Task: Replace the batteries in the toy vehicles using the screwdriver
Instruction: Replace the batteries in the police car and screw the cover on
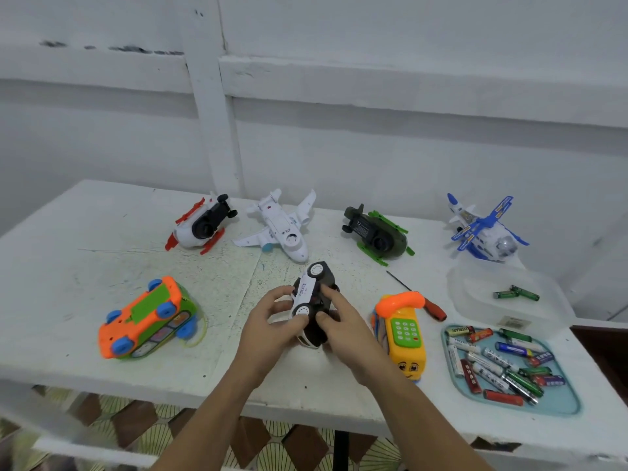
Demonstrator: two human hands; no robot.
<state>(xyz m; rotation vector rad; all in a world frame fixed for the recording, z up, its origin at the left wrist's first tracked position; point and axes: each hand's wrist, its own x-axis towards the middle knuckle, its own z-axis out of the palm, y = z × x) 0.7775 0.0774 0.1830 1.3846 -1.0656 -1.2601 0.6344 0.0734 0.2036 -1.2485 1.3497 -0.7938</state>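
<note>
At the middle of the counter's [85,232] near edge, one black-and-white toy car [311,297] is up off the surface, tipped on its side, wheels facing the camera. Two hands are on it. The left hand [268,324] grips the near end, fingers [279,296] curled over the top and thumb tucked under a wheel. The right hand [346,322] clamps the other flank, fingers wrapped round the dark body. Both forearms reach in from the near edge.

Now the count: seven toys in all. Four sit along the far edge: a red-and-white helicopter [200,226] on its back, a white plane [282,226], a green helicopter [377,234] belly-up and a blue plane [482,229]. An orange-and-green bus [149,317] lies overturned towards the left edge, and a yellow phone toy [404,338] stands just right of the hands.

One screwdriver [431,307] lies behind the phone toy, untouched. At the right edge, one clear tub [482,300] holds two green batteries [516,293]. One blue tray [560,399] in the near right corner carries a jumbled pile of batteries [499,365], too tangled to count.
</note>
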